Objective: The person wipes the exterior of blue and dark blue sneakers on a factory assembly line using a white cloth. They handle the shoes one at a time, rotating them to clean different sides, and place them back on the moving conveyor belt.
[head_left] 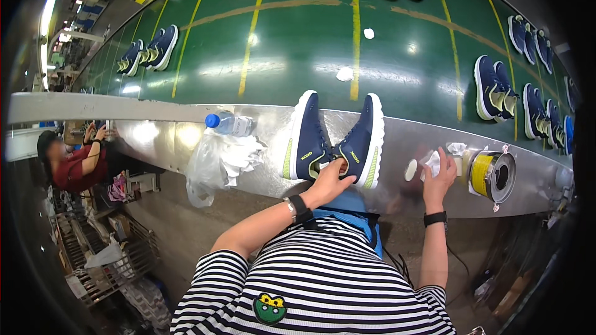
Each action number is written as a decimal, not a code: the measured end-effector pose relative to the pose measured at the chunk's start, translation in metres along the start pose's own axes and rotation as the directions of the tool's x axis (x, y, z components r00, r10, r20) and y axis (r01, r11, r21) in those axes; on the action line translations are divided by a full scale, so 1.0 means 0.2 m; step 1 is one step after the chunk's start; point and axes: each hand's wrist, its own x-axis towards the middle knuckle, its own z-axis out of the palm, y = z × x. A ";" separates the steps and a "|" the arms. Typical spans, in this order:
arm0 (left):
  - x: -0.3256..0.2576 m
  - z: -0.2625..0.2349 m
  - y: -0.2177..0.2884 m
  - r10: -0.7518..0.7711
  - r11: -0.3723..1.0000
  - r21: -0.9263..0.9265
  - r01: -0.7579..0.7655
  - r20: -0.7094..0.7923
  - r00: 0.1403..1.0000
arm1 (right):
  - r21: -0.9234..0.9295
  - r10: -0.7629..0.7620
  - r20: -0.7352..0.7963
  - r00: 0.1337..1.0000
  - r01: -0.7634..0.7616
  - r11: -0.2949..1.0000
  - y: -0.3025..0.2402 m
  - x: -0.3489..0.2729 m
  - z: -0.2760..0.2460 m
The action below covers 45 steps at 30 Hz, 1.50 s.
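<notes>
- Nearest, a striped shirt (323,285) with a blue strap fills the lower edge; both forearms rise from it, each with a dark wristband.
- The left hand (329,180) rests on the pair of navy shoes (335,142) standing on their heels on the steel worktop (174,142); its fingers are curled around the inner edge of the right-hand shoe, thumb on the other side, so it is gripping that shoe.
- The right hand (439,177) is well apart to the right, fingers pinching a white cloth (433,162), near a small white pad (410,169) and a yellow tape roll (490,175).
- Judged step: wiping or cleaning the pair, with the shoe steadied and the cloth just taken up. The next move would call for bringing the cloth across to the shoe while the left hand holds it firm.
- To the left lie a clear bag with white rags (220,161) and a water bottle (228,124).
- Beyond, a green belt (298,43) carries more navy pairs; the white scraps on it may be cloth, too small to tell.
- Far left, another person (74,161) sits at the line.
</notes>
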 end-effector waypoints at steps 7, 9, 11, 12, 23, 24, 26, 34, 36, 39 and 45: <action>-0.15 -0.41 0.05 0.195 0.943 0.332 -0.034 -0.468 0.862 | 0.683 -0.057 0.501 0.864 -0.354 0.639 -0.38 -0.15 0.22; -0.06 -0.48 -0.37 0.006 0.963 0.250 0.100 -0.391 0.920 | 0.761 -0.121 0.436 0.892 -0.294 0.579 -0.48 -0.16 0.36; -0.01 -0.49 -0.37 -0.176 0.979 0.068 0.192 -0.190 0.966 | 0.693 -0.014 0.502 0.865 -0.393 0.604 -0.52 -0.13 0.36; 0.00 -0.52 -0.30 -0.202 0.979 -0.064 0.195 -0.133 0.970 | 0.693 0.036 0.545 0.838 -0.474 0.542 -0.56 -0.11 0.34; 0.26 -0.51 -0.05 -0.362 0.157 -0.903 0.399 0.323 0.874 | 0.560 -0.051 0.765 0.642 -0.703 -0.438 -0.78 0.07 0.17; 0.28 -0.50 -0.04 -0.342 0.146 -0.901 0.409 0.342 0.875 | 0.527 -0.059 0.778 0.625 -0.701 -0.481 -0.79 0.08 0.16; 0.29 -0.50 0.02 -0.306 0.123 -0.893 0.433 0.381 0.872 | 0.483 -0.045 0.811 0.584 -0.711 -0.511 -0.79 0.10 0.17; 0.28 -0.47 0.16 -0.203 -0.015 -0.890 0.455 0.448 0.871 | 0.390 -0.003 0.862 0.506 -0.668 -0.634 -0.81 0.14 0.15; 0.30 -0.45 0.15 -0.180 -0.039 -0.879 0.474 0.473 0.862 | 0.388 -0.002 0.862 0.507 -0.660 -0.644 -0.80 0.14 0.16; 0.32 -0.43 0.15 -0.174 -0.051 -0.874 0.482 0.484 0.858 | 0.360 -0.026 0.859 0.511 -0.639 -0.680 -0.77 0.15 0.17; 0.37 -0.39 0.15 -0.128 -0.141 -0.863 0.485 0.502 0.856 | 0.339 -0.067 0.845 0.530 -0.629 -0.700 -0.72 0.21 0.15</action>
